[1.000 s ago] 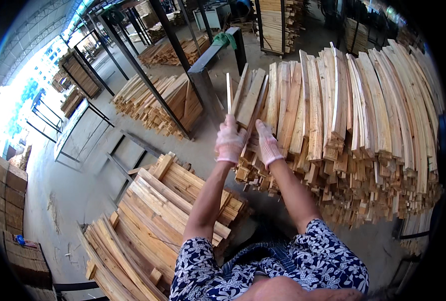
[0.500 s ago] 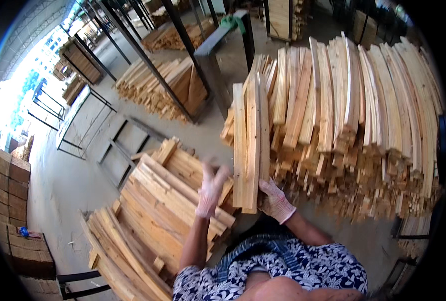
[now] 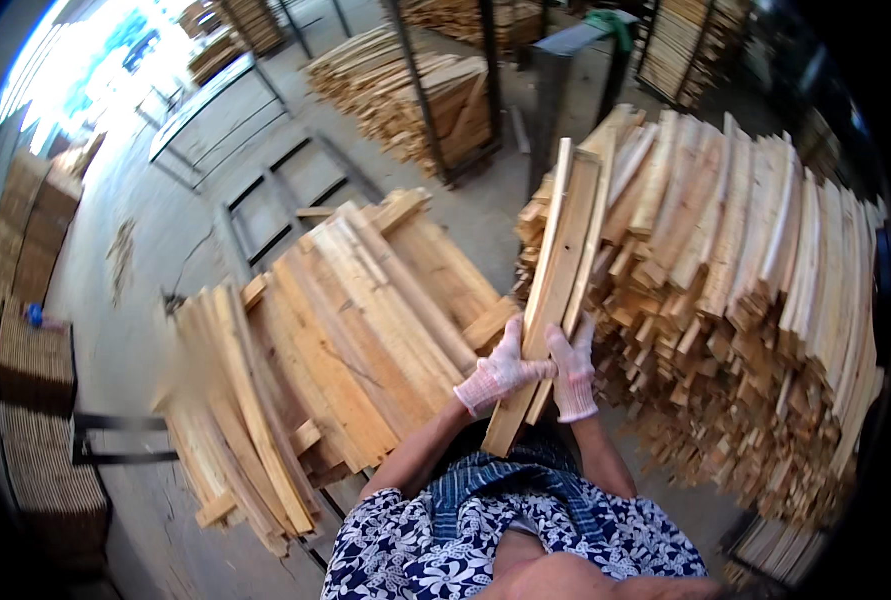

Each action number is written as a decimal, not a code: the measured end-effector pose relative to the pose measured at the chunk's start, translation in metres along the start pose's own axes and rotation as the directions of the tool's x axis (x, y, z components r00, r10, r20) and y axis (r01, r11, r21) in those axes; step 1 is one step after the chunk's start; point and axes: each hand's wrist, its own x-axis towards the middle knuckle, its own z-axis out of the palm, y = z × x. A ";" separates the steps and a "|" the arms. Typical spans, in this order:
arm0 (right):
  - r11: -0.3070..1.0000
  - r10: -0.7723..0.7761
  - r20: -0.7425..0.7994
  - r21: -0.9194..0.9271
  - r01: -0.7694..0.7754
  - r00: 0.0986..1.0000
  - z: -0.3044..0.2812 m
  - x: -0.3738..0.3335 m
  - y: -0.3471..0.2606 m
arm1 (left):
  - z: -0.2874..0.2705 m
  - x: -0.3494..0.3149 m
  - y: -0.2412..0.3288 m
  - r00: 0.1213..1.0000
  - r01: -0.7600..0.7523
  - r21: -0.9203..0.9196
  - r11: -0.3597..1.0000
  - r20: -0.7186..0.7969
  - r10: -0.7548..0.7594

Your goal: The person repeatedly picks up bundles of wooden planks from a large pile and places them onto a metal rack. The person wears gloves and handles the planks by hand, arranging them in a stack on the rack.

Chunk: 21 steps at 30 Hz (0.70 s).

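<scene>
Both my hands wear pale knitted gloves and grip a few long wooden strips (image 3: 555,290) just in front of my body. My left hand (image 3: 506,372) wraps across the near part of the strips from the left. On their right side, my right hand (image 3: 573,372) is closed round the same strips, thumb upward. The strips slant away from me, their far ends beside a tall stack of wooden strips (image 3: 725,210) on the right. To the left lies a lower pile of flat boards (image 3: 335,340), laid over crosspieces.
A dark metal frame (image 3: 265,215) lies on the floor beyond the boards. Another wood stack (image 3: 405,90) stands between upright posts farther back. Along the left edge rise brown bundled stacks (image 3: 40,370). A metal post with green cloth (image 3: 610,25) stands beyond the right stack.
My left hand has come from beside the strips to grip them. The strips now tilt and have moved nearer to me. The view has shifted toward the left.
</scene>
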 end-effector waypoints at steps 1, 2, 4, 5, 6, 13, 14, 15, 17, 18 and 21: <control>0.999 -0.014 0.013 0.039 0.014 1.000 0.012 -0.012 0.005 | -0.007 -0.013 -0.015 0.999 -0.033 -0.073 0.997 -0.024 0.031; 0.999 -0.027 0.066 0.027 0.025 0.997 0.023 -0.021 0.003 | -0.013 -0.021 -0.031 0.996 -0.074 -0.135 0.988 -0.055 0.067; 0.990 -0.097 0.249 -0.076 0.119 0.964 0.037 -0.026 0.017 | -0.028 -0.045 -0.042 0.981 -0.177 -0.323 0.930 -0.136 0.140; 0.976 -0.142 0.358 -0.103 0.190 0.923 0.050 -0.023 0.014 | -0.040 -0.061 -0.036 0.966 -0.243 -0.435 0.867 -0.190 0.176; 0.982 -0.131 0.392 -0.072 0.173 0.911 0.066 -0.023 0.012 | -0.049 -0.073 -0.041 0.968 -0.197 -0.475 0.858 -0.231 0.094; 0.867 0.260 0.603 -0.489 0.092 0.754 0.164 0.029 0.012 | -0.107 -0.111 -0.063 0.803 -0.319 -0.639 0.700 -0.575 -0.158; 0.769 0.330 0.580 -0.623 0.144 0.745 0.170 0.052 0.034 | -0.119 -0.109 -0.069 0.791 -0.252 -0.653 0.714 -0.564 -0.236; 0.643 0.404 0.559 -0.736 0.209 0.724 0.180 0.065 0.053 | -0.134 -0.096 -0.108 0.742 -0.210 -0.601 0.771 -0.612 -0.275; 0.320 0.270 0.501 -0.852 0.415 0.822 0.172 0.079 0.087 | -0.141 -0.102 -0.094 0.761 -0.157 -0.644 0.749 -0.562 -0.324; 0.324 0.203 0.517 -0.837 0.441 0.832 0.164 0.077 0.103 | -0.146 -0.100 -0.104 0.756 -0.189 -0.640 0.745 -0.579 -0.306; 0.439 0.178 0.497 -0.813 0.383 0.849 0.151 0.054 0.106 | -0.141 -0.100 -0.148 0.708 -0.236 -0.657 0.716 -0.621 -0.337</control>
